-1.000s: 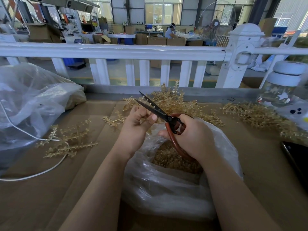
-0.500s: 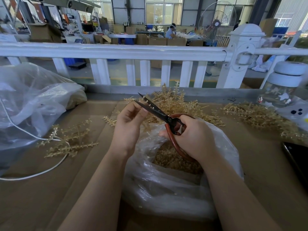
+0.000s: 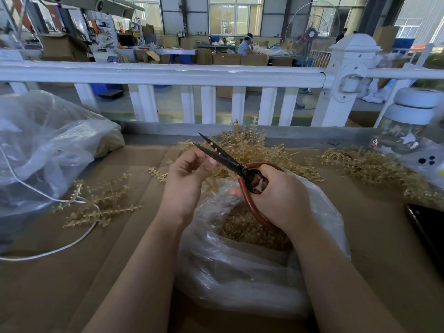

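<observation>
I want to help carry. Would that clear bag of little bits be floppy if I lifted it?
Probably floppy: the clear plastic bag is thin, crumpled and slumped. Its mouth gapes open, so the cut pieces might spill if tipped. Likely light: they look tiny.

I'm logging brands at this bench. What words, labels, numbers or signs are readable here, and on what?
None can be read.
Far yellow sign: too small and blurred.
Jar: star pictures only, no words.
Scissors in the right hand: no mark visible.
Sprig pinched by the left hand: none.
</observation>
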The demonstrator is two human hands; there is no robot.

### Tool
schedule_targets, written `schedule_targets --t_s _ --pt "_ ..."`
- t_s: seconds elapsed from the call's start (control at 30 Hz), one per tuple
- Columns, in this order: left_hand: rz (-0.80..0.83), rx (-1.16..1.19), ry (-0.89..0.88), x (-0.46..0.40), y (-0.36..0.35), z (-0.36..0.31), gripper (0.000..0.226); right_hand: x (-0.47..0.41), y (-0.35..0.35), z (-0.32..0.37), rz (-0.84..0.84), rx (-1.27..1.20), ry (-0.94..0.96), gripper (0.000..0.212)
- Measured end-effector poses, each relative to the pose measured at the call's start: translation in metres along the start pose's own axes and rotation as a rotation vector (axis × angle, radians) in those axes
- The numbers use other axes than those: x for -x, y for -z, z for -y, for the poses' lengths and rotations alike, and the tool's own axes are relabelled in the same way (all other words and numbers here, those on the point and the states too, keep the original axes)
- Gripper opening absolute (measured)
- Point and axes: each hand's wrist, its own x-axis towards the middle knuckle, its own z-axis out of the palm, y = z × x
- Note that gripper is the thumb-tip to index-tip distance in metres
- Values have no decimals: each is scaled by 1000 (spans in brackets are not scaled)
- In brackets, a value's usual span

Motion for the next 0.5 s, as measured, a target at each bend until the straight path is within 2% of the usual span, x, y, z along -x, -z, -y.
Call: schedule_targets --t_s 0.2,0.3,0.4,0.5 --pt "-33 27 37 1 -1 1 9 -1 1 0 8 3 -21 73" --pt "-88 -46 18 0 2 2 5 -1 1 0 18 -14 -24 70" --pt "-109 -126 -8 -1 6 2 9 -1 1 1 22 -31 -18 76" --pt "-72 -85 2 -1 4 3 10 -1 1 1 36 -49 -19 79"
